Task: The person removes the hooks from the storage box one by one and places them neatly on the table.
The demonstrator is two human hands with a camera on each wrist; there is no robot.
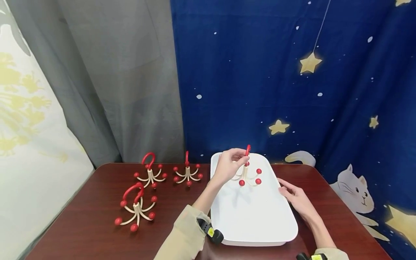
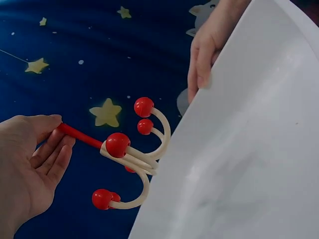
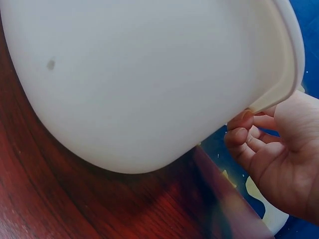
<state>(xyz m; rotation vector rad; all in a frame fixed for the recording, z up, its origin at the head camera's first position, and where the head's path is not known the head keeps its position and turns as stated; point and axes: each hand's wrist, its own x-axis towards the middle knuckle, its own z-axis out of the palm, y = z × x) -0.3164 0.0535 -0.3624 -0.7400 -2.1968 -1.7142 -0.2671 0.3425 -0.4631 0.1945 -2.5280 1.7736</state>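
My left hand (image 1: 230, 164) pinches the red curved top of a hanging multi-hook rack (image 2: 132, 162), whose cream arms curl out and end in red balls. The rack is upright over the far part of a white rectangular tray (image 1: 250, 216). At the tray's right side, my right hand (image 1: 296, 196) grips the rim; the left wrist view shows its thumb on the edge and the other fingers outside. Seen from the right wrist, the curled fingers (image 3: 241, 135) meet the rim's underside.
Three similar racks stand at the left of the dark reddish-brown table (image 1: 87, 220): a near one (image 1: 136, 208), one behind it (image 1: 150, 176), and another (image 1: 187, 174) closer to the tray. Behind the table hang a grey curtain (image 1: 130, 90) and a blue starry one (image 1: 243, 79).
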